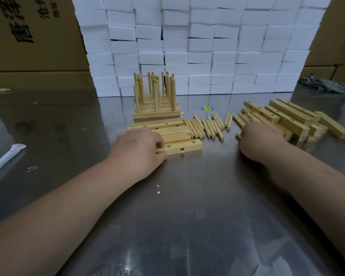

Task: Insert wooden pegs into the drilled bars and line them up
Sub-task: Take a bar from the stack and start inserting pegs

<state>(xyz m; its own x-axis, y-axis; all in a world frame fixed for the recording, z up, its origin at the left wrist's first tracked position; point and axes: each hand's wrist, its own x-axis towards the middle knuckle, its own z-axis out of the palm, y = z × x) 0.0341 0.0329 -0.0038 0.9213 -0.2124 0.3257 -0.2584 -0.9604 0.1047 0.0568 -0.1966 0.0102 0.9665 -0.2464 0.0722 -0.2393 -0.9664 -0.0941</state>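
My left hand (139,148) grips the left end of a drilled wooden bar (184,148) that lies flat on the steel table, three holes showing on top. Behind it lie more empty drilled bars (167,128) side by side. Loose wooden pegs (207,124) are spread across the middle. My right hand (261,140) rests curled over pegs at the right end of that spread; what its fingers hold is hidden. Farther back stand finished bars with upright pegs (155,100), lined up in a block.
A heap of undrilled-looking and drilled bars (291,118) lies at the right. A wall of white foam blocks (207,46) closes the back, cardboard boxes (28,36) stand left and right. A white wrapped stick (6,160) lies far left, a blue sticker (207,108) mid-table.
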